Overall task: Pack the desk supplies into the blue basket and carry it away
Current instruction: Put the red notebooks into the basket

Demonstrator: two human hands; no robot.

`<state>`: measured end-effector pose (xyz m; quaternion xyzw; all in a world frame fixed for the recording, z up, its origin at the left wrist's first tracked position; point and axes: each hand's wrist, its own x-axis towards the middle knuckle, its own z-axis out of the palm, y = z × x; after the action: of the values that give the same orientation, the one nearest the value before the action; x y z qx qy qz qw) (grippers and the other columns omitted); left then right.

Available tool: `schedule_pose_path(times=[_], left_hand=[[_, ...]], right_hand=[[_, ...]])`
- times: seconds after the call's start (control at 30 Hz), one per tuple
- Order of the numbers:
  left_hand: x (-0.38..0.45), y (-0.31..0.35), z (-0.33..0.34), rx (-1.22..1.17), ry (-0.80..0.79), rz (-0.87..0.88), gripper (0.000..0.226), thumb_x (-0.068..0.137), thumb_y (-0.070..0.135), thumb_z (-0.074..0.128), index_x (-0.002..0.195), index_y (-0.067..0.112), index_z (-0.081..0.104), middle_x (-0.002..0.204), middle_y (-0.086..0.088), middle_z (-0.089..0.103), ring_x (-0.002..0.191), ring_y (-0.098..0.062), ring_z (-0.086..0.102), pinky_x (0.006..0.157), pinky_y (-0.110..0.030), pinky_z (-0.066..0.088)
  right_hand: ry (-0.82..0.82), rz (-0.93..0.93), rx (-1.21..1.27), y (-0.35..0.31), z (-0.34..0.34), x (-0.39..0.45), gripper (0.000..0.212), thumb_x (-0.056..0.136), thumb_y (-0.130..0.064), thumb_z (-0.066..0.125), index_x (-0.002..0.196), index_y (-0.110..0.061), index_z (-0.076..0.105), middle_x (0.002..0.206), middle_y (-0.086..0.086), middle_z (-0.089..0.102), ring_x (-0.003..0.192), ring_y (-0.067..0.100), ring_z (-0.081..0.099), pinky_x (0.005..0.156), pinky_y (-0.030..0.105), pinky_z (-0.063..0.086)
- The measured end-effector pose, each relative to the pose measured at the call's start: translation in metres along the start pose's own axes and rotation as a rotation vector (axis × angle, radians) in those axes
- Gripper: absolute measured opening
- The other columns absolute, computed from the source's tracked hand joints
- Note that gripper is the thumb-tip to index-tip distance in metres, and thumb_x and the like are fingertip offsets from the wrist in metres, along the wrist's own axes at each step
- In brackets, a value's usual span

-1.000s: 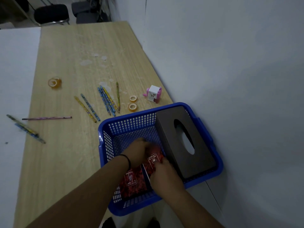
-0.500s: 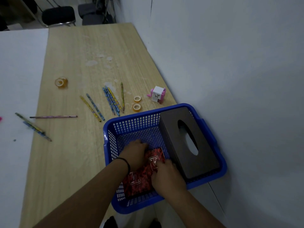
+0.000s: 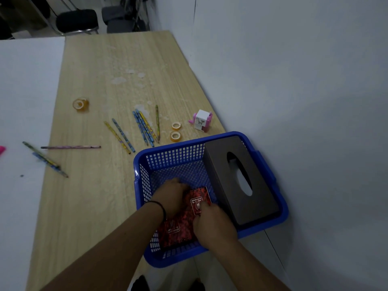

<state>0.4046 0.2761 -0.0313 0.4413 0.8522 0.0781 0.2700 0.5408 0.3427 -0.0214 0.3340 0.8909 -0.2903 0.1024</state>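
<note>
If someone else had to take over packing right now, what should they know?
Left hand and right hand: both in the basket, on the red notebooks; whether either has a grip can't be told.
Done: tissue box and notebooks are in the basket.
Left on the desk: pencils, three tape rolls, sharpener. Then carry the basket away.

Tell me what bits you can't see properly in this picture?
- Head view: the left hand and right hand hide much of the red notebooks, and their fingertips are out of sight, so neither grip is clear.
- The notebook label print is too small to read.
- The brown tissue box hides the blue basket floor beneath it.
- A pink thing is cut off at the left edge.
</note>
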Motion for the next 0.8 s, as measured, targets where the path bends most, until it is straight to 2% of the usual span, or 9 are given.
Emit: schedule_pose_path(times=[0.33, 0.53, 0.6, 0.67, 0.73, 0.8], left_hand=[[-0.02, -0.003, -0.006, -0.111, 0.009, 0.016, 0.034, 0.09, 0.034, 0.053, 0.118, 0.016, 0.06, 0.12, -0.007, 0.054, 0.107, -0.019, 0.053, 0.094, -0.031, 0.045], [-0.034, -0.001, -0.024, -0.179, 0.146, 0.041, 0.039, 0.09, 0.034, 0.056, 0.123, 0.014, 0.058, 0.122, -0.005, 0.055, 0.11, -0.019, 0.053, 0.098, -0.036, 0.045], [-0.04, -0.001, -0.032, -0.22, 0.213, 0.055, 0.039, 0.09, 0.034, 0.056, 0.124, 0.014, 0.058, 0.122, -0.004, 0.056, 0.111, -0.018, 0.053, 0.098, -0.035, 0.044], [-0.047, -0.004, -0.041, -0.257, 0.292, 0.049, 0.037, 0.092, 0.033, 0.055, 0.124, 0.015, 0.057, 0.122, -0.001, 0.056, 0.112, -0.016, 0.052, 0.1, -0.029, 0.042], [-0.053, -0.01, -0.047, -0.271, 0.365, 0.02, 0.037, 0.093, 0.034, 0.054, 0.124, 0.016, 0.057, 0.122, 0.0, 0.056, 0.113, -0.015, 0.051, 0.099, -0.026, 0.041], [-0.058, -0.017, -0.052, -0.286, 0.429, 0.0, 0.034, 0.093, 0.033, 0.053, 0.122, 0.017, 0.058, 0.119, 0.001, 0.058, 0.111, -0.014, 0.053, 0.098, -0.028, 0.043]], right_hand=[[0.029, 0.007, -0.048, -0.003, 0.002, 0.001, 0.021, 0.092, -0.02, 0.043, 0.101, -0.008, 0.057, 0.105, 0.009, 0.057, 0.087, 0.02, 0.059, 0.066, 0.028, 0.044], [0.043, -0.058, -0.104, -0.007, 0.001, -0.001, 0.021, 0.093, -0.017, 0.041, 0.101, -0.008, 0.059, 0.104, 0.008, 0.056, 0.084, 0.017, 0.055, 0.065, 0.024, 0.039], [0.034, -0.102, -0.11, -0.009, -0.001, 0.0, 0.022, 0.094, -0.016, 0.041, 0.099, -0.008, 0.06, 0.085, -0.001, 0.053, 0.08, 0.016, 0.054, 0.063, 0.021, 0.036], [0.037, -0.145, -0.099, -0.016, -0.005, 0.001, 0.02, 0.096, -0.018, 0.04, 0.09, -0.013, 0.059, 0.069, -0.011, 0.038, 0.071, 0.011, 0.047, 0.052, 0.017, 0.031], [0.079, -0.21, -0.107, -0.025, -0.01, 0.002, 0.02, 0.095, -0.02, 0.039, 0.079, -0.017, 0.051, 0.072, -0.007, 0.044, 0.069, 0.011, 0.048, 0.046, 0.015, 0.026], [0.135, -0.266, -0.115, -0.033, -0.014, 0.005, 0.023, 0.095, -0.022, 0.041, 0.073, -0.016, 0.048, 0.08, 0.002, 0.056, 0.071, 0.016, 0.054, 0.052, 0.022, 0.034]])
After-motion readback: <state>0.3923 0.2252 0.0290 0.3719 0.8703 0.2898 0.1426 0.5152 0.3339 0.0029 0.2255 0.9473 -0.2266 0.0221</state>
